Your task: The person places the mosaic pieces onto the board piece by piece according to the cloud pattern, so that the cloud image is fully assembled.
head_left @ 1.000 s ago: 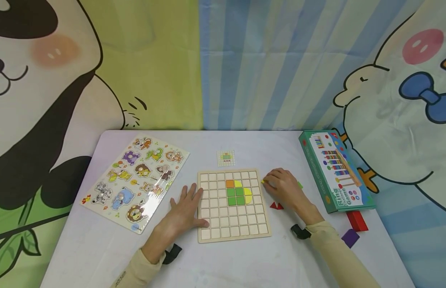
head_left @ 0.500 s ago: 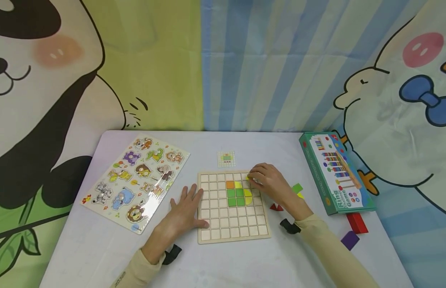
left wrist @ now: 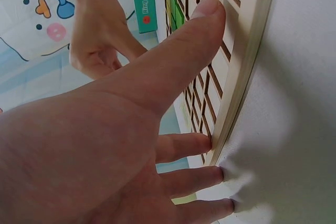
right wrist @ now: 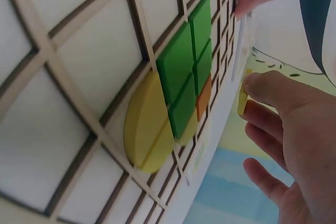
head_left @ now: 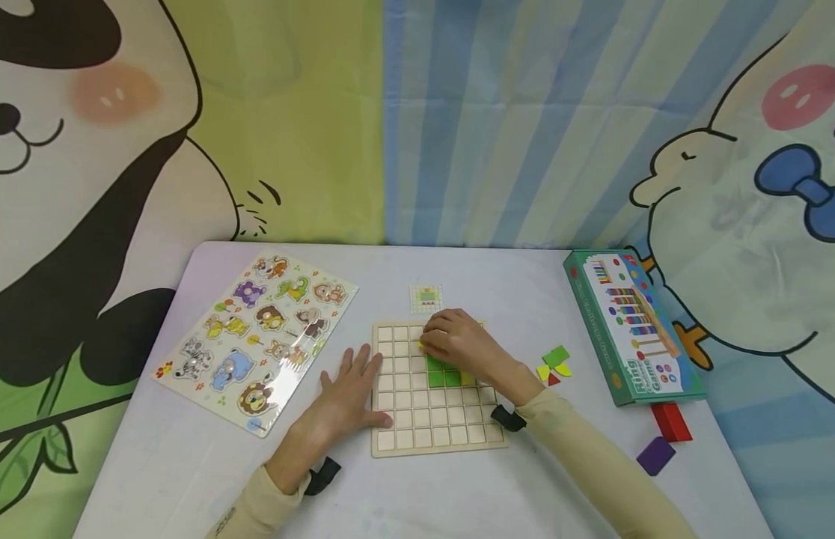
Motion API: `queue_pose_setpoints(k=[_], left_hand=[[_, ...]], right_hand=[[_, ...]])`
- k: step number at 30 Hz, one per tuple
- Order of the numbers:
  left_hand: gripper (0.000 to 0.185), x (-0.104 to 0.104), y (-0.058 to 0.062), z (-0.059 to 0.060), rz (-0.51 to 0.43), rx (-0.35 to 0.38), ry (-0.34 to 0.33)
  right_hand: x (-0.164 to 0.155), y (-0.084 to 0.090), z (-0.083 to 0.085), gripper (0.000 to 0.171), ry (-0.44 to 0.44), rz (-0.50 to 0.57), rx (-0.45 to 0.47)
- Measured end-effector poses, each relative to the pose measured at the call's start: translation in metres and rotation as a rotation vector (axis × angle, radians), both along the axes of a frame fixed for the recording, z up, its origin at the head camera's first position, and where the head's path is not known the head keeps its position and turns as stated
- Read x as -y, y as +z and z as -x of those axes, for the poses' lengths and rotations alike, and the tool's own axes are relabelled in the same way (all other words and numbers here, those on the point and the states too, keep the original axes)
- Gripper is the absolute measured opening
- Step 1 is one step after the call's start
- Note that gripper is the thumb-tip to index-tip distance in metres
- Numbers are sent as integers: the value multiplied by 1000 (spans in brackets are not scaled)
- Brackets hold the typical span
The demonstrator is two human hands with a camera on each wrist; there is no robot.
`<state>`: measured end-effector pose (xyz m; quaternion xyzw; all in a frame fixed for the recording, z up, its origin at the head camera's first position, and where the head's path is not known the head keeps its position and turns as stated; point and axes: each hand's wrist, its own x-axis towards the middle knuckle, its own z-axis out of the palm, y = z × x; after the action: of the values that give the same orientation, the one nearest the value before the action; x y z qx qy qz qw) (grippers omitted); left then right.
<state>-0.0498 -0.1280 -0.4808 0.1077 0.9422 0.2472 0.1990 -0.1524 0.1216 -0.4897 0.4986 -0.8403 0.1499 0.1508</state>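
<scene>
A light wooden grid board lies on the white table. Green square tiles, an orange square tile and rounded yellow tiles sit in its cells. My right hand is over the board's upper middle, pinching a small yellow tile between thumb and forefinger, apart from the grid in the right wrist view. In the head view this hand hides some of the laid tiles. My left hand is spread at the board's left side; its thumb rests on the board, and other fingertips touch beside the edge.
A small pattern card lies beyond the board. To the right are a loose green tile, yellow tiles and a red triangle, then a green box, red block and purple block. An animal puzzle board lies left.
My right hand has moved left from beside the board to over its upper middle, carrying the yellow tile. The loose tiles at the right are now uncovered. My left hand has stayed put.
</scene>
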Motion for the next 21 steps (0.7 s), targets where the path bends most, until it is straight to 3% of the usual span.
queue_pose_setpoints(k=[9, 17, 21], left_hand=[[109, -1, 1, 1, 3, 6, -9], [109, -2, 1, 2, 16, 0, -2], [109, -2, 1, 2, 12, -7, -2]], right_hand=[[9, -9, -4, 11, -34, -77, 125], [9, -13, -5, 13, -59, -99, 132], [9, -14, -5, 15, -60, -118, 89]])
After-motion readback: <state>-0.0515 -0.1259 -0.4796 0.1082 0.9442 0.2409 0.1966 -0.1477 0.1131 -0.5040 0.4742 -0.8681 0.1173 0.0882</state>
